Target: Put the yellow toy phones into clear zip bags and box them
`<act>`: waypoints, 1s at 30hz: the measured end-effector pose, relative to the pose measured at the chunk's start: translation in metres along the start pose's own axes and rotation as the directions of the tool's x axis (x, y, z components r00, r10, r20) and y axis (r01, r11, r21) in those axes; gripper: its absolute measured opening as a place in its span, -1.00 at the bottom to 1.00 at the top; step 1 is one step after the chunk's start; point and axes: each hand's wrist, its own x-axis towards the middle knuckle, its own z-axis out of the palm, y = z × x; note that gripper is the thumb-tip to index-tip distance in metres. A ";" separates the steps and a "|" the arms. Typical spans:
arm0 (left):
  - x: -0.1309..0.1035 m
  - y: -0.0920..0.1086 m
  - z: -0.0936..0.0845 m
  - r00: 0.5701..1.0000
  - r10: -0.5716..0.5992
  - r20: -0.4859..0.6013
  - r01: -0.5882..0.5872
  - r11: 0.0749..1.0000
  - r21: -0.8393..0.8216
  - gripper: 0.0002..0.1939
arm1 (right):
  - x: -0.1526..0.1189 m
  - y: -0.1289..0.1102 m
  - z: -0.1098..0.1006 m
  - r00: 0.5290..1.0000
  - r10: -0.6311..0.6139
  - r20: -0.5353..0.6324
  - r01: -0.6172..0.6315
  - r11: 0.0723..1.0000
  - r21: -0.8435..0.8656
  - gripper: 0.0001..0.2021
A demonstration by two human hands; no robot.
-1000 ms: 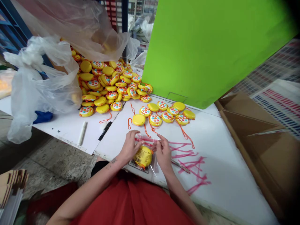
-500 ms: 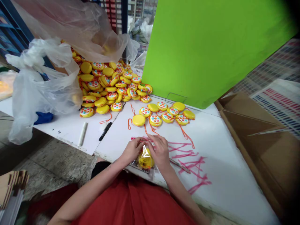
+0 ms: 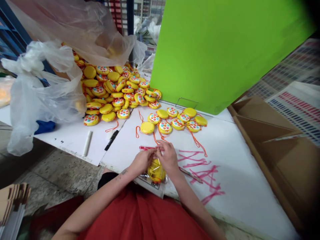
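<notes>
Two hands at the near table edge: my left hand (image 3: 142, 161) and right hand (image 3: 168, 157) pinch the top of a clear plastic pouch (image 3: 153, 178) holding a yellow toy (image 3: 155, 170). Film looks light and slippery; best gripped at the top edge.

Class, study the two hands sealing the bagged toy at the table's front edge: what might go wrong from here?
1. The clear plastic bag with a yellow toy overhangs the white table edge and may slip off.
2. The left hand and right hand crowd the top; the seal might close unevenly.
</notes>
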 end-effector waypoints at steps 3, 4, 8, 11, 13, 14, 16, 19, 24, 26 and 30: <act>0.003 -0.013 0.001 0.996 -0.094 0.010 0.094 0.976 -0.196 -0.73 | -0.002 0.044 -0.015 0.961 0.267 -0.071 -0.260 0.961 0.095 -0.73; 0.003 -0.019 0.001 0.990 -0.141 0.019 0.141 0.956 -0.259 -0.72 | -0.004 0.064 -0.024 0.938 0.341 -0.067 -0.334 0.938 0.097 -0.78; 0.004 -0.038 0.002 0.966 -0.249 0.070 0.250 0.831 -0.496 -0.72 | -0.022 0.140 -0.064 0.825 0.557 -0.099 -0.562 0.826 -0.040 -0.78; 0.005 -0.044 0.004 0.962 -0.255 0.094 0.260 0.760 -0.596 -0.70 | -0.038 0.172 -0.084 0.753 0.643 -0.140 -0.657 0.744 -0.123 -0.70; 0.005 -0.044 0.003 0.965 -0.244 0.101 0.252 0.741 -0.622 -0.68 | -0.047 0.178 -0.089 0.762 0.639 -0.107 -0.645 0.734 -0.210 -0.69; 0.005 -0.044 0.002 0.966 -0.234 0.106 0.248 0.734 -0.633 -0.68 | -0.050 0.178 -0.091 0.778 0.620 -0.100 -0.620 0.733 -0.279 -0.69; 0.005 -0.044 0.001 0.968 -0.223 0.117 0.244 0.716 -0.654 -0.67 | -0.052 0.174 -0.092 0.819 0.551 -0.157 -0.560 0.712 -0.423 -0.65; 0.006 -0.046 -0.001 0.966 -0.230 0.122 0.251 0.699 -0.669 -0.67 | -0.047 0.161 -0.096 0.847 0.383 -0.368 -0.526 0.705 -0.476 -0.55; 0.007 -0.051 0.000 0.965 -0.229 0.127 0.252 0.685 -0.683 -0.67 | -0.023 0.125 -0.087 0.891 0.283 -0.355 -0.393 0.872 -0.291 -0.65; 0.007 -0.051 0.000 0.965 -0.222 0.137 0.253 0.671 -0.697 -0.66 | -0.016 0.102 -0.071 0.930 0.347 -0.118 -0.361 0.923 -0.130 -0.72; 0.005 -0.050 -0.001 0.968 -0.210 0.137 0.242 0.641 -0.728 -0.66 | -0.013 0.058 -0.028 0.855 0.351 0.383 -0.439 0.882 0.172 -0.71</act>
